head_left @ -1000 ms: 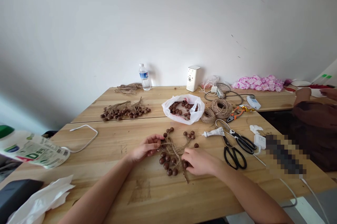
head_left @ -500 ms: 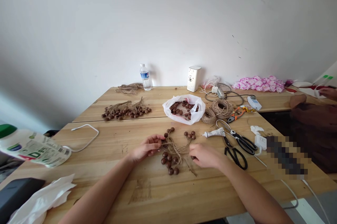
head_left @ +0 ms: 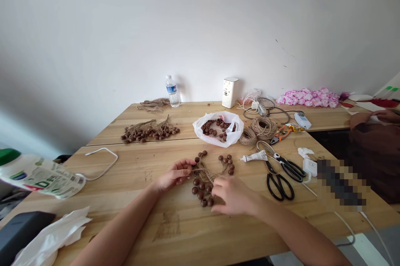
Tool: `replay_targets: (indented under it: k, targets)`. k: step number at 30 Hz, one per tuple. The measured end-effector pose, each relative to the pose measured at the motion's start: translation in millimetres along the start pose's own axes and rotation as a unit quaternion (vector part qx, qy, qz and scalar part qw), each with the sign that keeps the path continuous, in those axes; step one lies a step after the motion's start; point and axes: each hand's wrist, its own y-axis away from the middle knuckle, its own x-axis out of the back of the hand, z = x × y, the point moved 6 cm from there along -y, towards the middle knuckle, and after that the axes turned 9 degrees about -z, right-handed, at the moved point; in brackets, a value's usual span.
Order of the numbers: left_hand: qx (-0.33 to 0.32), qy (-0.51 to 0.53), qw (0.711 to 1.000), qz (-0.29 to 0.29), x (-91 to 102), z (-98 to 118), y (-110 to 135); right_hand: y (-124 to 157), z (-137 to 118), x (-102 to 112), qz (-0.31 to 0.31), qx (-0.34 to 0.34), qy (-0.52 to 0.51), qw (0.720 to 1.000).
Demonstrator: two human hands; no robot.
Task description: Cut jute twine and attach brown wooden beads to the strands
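Note:
A bundle of jute twine [head_left: 204, 171] with brown beads [head_left: 200, 191] on its strands lies spread on the wooden table. My left hand [head_left: 175, 174] is at its left side, thumb and fingers pinched on the twine. Over the lower right of the bundle is my right hand [head_left: 233, 196], with its fingers bent and apart near the beads and covering some strands. Whether its fingertips touch the twine is hard to see. More beads sit at the bundle's upper right, free of both hands.
Behind the bundle stand a white plastic bag [head_left: 200, 136] of beads and twine rolls [head_left: 264, 127]. Scissors [head_left: 279, 186], a glue tube [head_left: 254, 156] and pliers [head_left: 280, 135] lie right. Finished-looking beaded strands [head_left: 150, 131] lie back left. A white bottle [head_left: 46, 176] rests left; another person's sleeve [head_left: 371, 141] shows far right.
My right hand has moved left and nearer to me, over the bundle's lower right. Beads it had at its fingers now lie with the upper-right cluster. My left hand stays put.

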Motion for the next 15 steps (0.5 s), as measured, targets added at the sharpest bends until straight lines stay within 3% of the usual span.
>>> replay_targets:
  k: [6,15]
  targets:
    - [0.005,-0.006,1.0,0.001,-1.1,0.8,0.2,-12.8,-10.5,-25.2,-0.021,-0.044,0.005,0.999]
    - [0.001,0.01,1.0,-0.002,-0.2,-0.5,-1.4,-15.7,21.9,-22.8,0.009,0.022,-0.218,0.976]
